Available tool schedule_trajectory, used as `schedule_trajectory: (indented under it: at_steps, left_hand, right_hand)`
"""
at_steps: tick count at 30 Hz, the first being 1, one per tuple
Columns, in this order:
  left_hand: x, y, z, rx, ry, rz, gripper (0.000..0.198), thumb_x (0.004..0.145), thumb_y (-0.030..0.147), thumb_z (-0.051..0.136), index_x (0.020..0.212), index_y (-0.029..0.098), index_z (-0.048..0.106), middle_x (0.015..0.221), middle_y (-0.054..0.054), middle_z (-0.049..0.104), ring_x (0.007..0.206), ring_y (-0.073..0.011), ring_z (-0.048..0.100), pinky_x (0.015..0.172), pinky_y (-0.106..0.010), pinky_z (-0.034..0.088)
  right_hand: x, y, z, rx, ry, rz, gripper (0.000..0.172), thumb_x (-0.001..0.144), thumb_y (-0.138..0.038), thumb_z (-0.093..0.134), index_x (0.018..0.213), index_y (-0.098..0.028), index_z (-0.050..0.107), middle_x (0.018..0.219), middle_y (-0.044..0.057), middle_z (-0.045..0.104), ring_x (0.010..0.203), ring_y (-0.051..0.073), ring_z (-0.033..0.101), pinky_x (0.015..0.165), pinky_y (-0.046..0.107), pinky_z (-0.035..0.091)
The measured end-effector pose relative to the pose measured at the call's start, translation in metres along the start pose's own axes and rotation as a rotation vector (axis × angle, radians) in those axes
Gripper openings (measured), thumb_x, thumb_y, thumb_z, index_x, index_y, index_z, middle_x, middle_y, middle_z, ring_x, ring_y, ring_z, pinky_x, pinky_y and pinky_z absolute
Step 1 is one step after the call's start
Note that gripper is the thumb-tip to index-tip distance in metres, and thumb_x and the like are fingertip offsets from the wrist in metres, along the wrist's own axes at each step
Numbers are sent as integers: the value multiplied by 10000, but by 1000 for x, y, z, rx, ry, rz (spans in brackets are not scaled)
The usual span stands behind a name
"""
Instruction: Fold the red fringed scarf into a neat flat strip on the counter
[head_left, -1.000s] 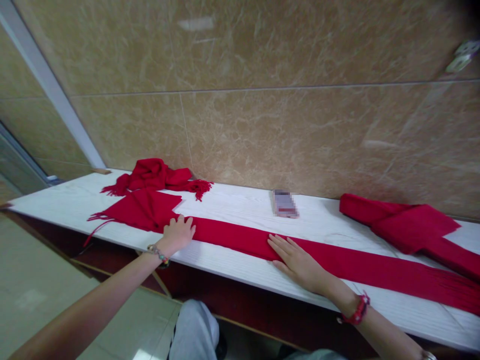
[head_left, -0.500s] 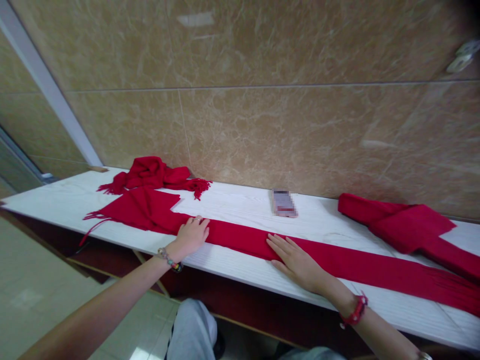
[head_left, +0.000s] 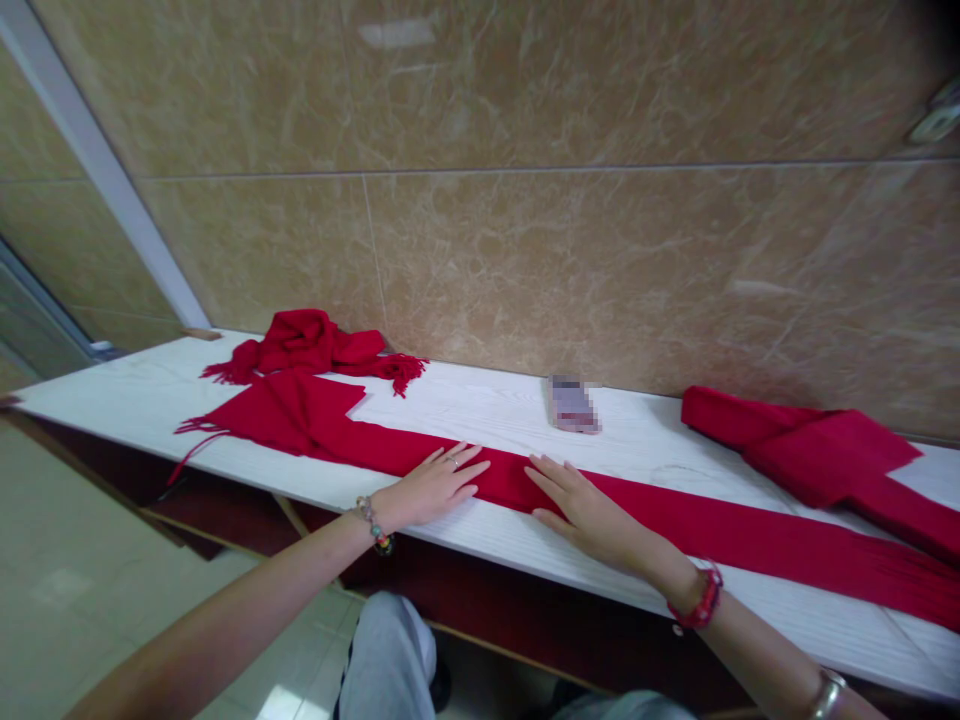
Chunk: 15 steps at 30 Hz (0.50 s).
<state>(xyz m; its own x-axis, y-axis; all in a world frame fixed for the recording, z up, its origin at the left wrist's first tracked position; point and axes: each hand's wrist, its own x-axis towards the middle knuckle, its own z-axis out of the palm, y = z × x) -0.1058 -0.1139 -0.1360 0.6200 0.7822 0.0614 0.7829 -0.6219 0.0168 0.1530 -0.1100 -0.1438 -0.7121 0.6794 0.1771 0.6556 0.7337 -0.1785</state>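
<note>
A long red scarf (head_left: 735,530) stretches in a flat, narrow strip along the white tabletop (head_left: 480,400), its left end bunched and fringed. My left hand (head_left: 431,487) lies on the strip near the middle with its fingers spread. To its right, my right hand (head_left: 581,507) rests on the same strip, fingers apart and palm down. A short stretch of red cloth shows between the two hands. Neither hand grips anything.
Behind the strip's left end lies a crumpled red scarf (head_left: 300,343) with fringes. A phone (head_left: 574,405) sits near the wall. Another folded red scarf (head_left: 810,450) is at the back right. A tan marbled wall (head_left: 525,260) borders the table's rear.
My left hand has slid right along the scarf, closer to my right hand, and its fingers have spread. My right hand has barely shifted. The view has moved slightly.
</note>
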Motion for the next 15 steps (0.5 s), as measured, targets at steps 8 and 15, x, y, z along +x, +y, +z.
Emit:
schedule_trajectory:
  at_steps: [8, 15]
  left_hand:
    - [2, -2, 1, -33, -36, -40, 412, 943, 345, 238, 1324, 232, 343, 1400, -59, 320, 1292, -198, 248, 1028, -388, 209]
    - [26, 11, 14, -1, 68, -24, 450, 920, 328, 289, 1339, 165, 315, 1416, -79, 284, 1306, -209, 214, 1036, -390, 204]
  right_hand:
    - [18, -13, 5, 12, -98, -85, 553, 913, -426, 269, 1363, -105, 287, 1415, 129, 269, 1309, 234, 204, 1074, 446, 184]
    - [24, -17, 10, -34, -36, 30, 569, 912, -416, 267, 1351, -53, 292, 1404, 152, 279, 1306, 244, 215, 1059, 463, 210]
